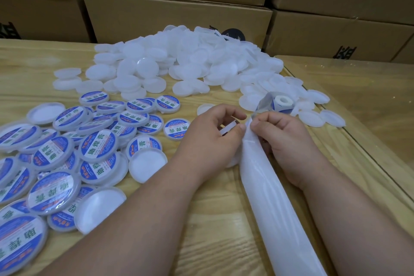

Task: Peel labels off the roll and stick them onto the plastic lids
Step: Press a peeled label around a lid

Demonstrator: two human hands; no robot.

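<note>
On the table's left lie labelled lids (pixel 53 154). Mid-table, the left hand (pixel 212 139) curls round a blank lid (pixel 228 129), thumb and forefinger pinched at the backing strip (pixel 268 197). The right hand (pixel 282 139) pinches that strip just below the roll (pixel 277 103). Likely risk: a label peeled at a slant folds onto itself, or lands off-centre if the lid slips.
</note>
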